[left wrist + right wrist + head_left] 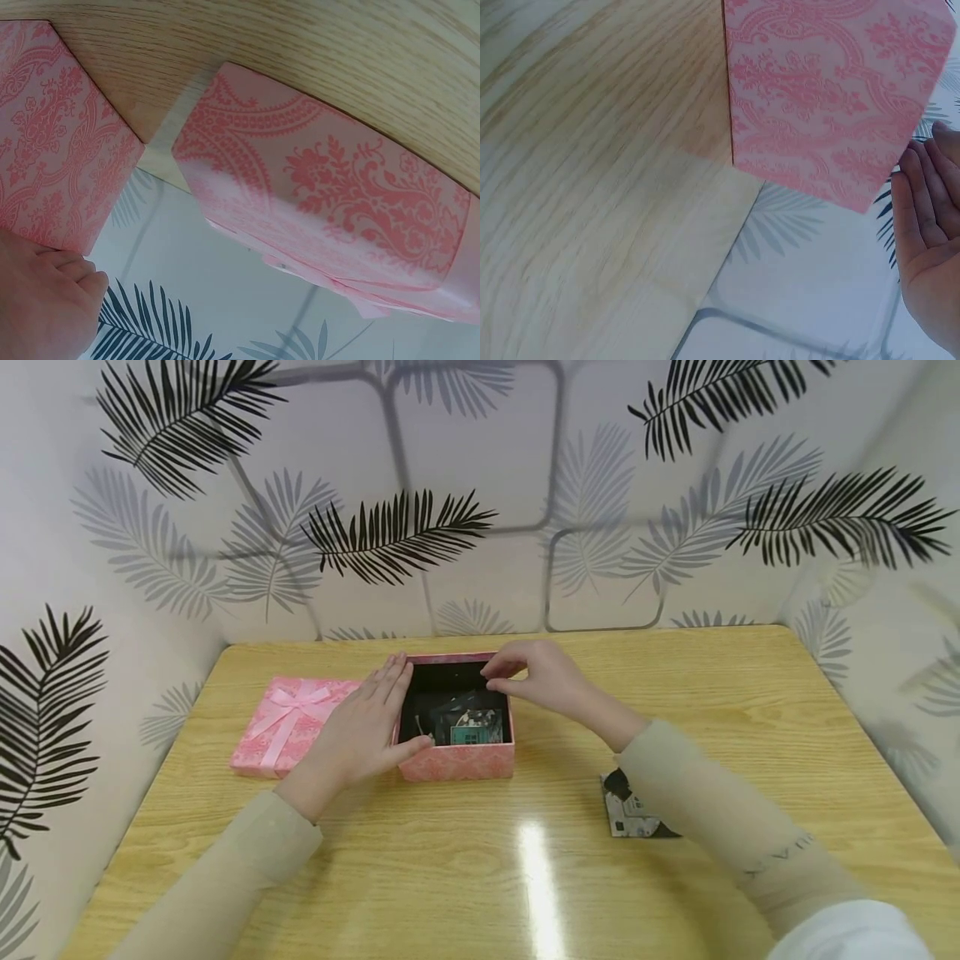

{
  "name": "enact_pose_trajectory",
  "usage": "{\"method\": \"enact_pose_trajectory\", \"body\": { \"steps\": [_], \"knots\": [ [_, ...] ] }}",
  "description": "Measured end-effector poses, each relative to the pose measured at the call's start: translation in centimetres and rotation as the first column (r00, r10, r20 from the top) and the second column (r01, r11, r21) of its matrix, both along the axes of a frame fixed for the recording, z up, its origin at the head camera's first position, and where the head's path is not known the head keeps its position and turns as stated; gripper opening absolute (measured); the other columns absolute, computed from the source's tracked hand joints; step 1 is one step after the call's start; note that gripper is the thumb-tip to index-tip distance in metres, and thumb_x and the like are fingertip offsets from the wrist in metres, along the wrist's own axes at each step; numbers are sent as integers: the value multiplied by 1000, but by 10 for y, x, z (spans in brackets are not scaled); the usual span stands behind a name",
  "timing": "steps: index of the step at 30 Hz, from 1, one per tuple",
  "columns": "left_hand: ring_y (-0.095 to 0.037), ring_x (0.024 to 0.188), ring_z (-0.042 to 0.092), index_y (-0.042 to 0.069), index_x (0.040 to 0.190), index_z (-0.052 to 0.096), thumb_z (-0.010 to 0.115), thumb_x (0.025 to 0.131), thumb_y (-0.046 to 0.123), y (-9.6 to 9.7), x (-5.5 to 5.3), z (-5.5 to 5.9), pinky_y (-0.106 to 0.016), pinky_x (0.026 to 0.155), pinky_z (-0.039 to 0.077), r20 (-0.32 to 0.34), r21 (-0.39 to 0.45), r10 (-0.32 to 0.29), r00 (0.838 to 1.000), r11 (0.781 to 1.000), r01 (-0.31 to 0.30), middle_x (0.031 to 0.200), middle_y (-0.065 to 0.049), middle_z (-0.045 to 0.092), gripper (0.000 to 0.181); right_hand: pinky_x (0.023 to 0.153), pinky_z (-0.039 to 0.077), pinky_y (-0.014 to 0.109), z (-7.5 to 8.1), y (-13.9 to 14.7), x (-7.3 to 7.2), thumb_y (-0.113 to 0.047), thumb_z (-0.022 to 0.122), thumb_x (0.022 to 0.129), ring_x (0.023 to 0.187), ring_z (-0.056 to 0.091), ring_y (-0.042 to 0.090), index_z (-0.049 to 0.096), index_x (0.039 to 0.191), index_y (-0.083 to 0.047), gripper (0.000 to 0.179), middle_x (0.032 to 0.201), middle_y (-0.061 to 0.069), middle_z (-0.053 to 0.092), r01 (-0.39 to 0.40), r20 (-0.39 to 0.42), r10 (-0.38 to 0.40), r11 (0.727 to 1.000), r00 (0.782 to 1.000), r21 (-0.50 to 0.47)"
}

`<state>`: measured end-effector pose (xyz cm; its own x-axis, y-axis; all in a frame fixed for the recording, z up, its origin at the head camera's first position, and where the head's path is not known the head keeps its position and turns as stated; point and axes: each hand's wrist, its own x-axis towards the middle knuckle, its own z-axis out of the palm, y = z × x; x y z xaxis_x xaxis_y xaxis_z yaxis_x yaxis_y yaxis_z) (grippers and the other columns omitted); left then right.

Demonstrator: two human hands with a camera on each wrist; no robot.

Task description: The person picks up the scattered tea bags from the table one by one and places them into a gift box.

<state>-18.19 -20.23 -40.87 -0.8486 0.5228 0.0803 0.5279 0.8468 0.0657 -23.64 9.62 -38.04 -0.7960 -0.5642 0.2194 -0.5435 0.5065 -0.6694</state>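
Observation:
An open pink patterned box with a black inside stands on the table. In it lies a small clear packet with a teal label. My left hand rests along the box's left rim, its fingers straight and its thumb over the front left corner. Above the right rim is my right hand, thumb and fingers slightly bent with a small gap between the tips and nothing seen in them. The right wrist view shows that hand beside the top of the box's side wall.
A pink lid with a ribbon bow lies left of the box, behind the left hand. On the right, a grey and black printed packet lies partly hidden under the right forearm. The wooden table meets a leaf-patterned wall at the back.

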Motion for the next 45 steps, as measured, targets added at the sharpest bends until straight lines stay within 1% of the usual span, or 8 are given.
{"method": "enact_pose_trajectory", "body": {
  "steps": [3, 10, 18, 28, 33, 36, 40, 45],
  "knots": [
    [-34, 167, 14, -4, 168, 16, 56, 99, 68, 0, 0, -1, -47, 136, 20, -2, 2, 2, 1000, 1000, -2, 178, -20, 13, 107, 95, 62, 50, 3, 10, 4, -10, 79, 96, 98, 77, 29, 80, 112, -1, 18, 107, 12, 81, 4, -8, -4, 1000, 1000, 6],
    [-35, 167, 14, -4, 168, 16, 55, 99, 68, -1, 0, -1, -48, 136, 20, -6, 4, 0, 1000, 1000, 0, 178, -20, 14, 107, 92, 64, 45, 6, 35, 13, -8, 81, 94, 95, 77, 27, 81, 110, -2, 17, 105, 12, 81, 7, -36, -5, 998, 999, 57],
    [-35, 167, 14, -4, 168, 16, 53, 99, 69, -2, -1, 0, -48, 136, 20, -2, -3, 4, 1000, 1000, -4, 178, -20, 13, 107, 93, 63, 50, 3, 65, 25, -9, 82, 92, 97, 76, 28, 81, 111, -4, 19, 108, 11, 81, 17, -57, -10, 992, 998, 125],
    [-35, 167, 13, -3, 168, 14, 56, 99, 67, -1, -1, 1, -48, 136, 19, 20, -2, 11, 1000, 1000, -11, 179, -19, 11, 107, 91, 62, 53, -1, 105, 46, -10, 84, 91, 98, 76, 26, 80, 112, -7, 22, 108, 8, 80, 38, -61, -28, 985, 998, 168],
    [-35, 167, 14, -3, 168, 15, 55, 99, 67, -1, -1, 1, -48, 135, 20, 16, -5, 14, 1000, 1000, -14, 178, -20, 14, 107, 90, 63, 51, -7, 123, 53, -8, 86, 88, 97, 76, 25, 80, 112, -7, 25, 107, 7, 80, 41, -70, -30, 984, 997, 174],
    [-35, 167, 14, -3, 168, 15, 55, 99, 67, 0, -1, 1, -48, 136, 20, 16, -5, 14, 1000, 1000, -14, 178, -20, 14, 107, 90, 63, 50, -13, 132, 56, -8, 87, 88, 98, 76, 25, 80, 114, -6, 27, 108, 6, 80, 41, -58, -31, 983, 998, 180],
    [-35, 167, 13, -3, 168, 14, 55, 99, 68, 0, -1, 1, -48, 136, 20, 19, -4, 13, 1000, 1000, -13, 178, -19, 12, 107, 90, 63, 49, -23, 144, 62, -12, 87, 89, 99, 76, 23, 80, 116, -6, 29, 108, 3, 80, 52, -36, -45, 978, 998, 203],
    [-35, 167, 13, -3, 168, 14, 51, 100, 72, -1, 0, 1, -48, 136, 19, 18, -1, 13, 1000, 1000, -13, 178, -19, 12, 108, 90, 63, 46, -36, 155, 69, -15, 89, 87, 99, 76, 22, 80, 115, -7, 30, 108, 1, 80, 57, -20, -54, 976, 998, 210]
  ]
}}
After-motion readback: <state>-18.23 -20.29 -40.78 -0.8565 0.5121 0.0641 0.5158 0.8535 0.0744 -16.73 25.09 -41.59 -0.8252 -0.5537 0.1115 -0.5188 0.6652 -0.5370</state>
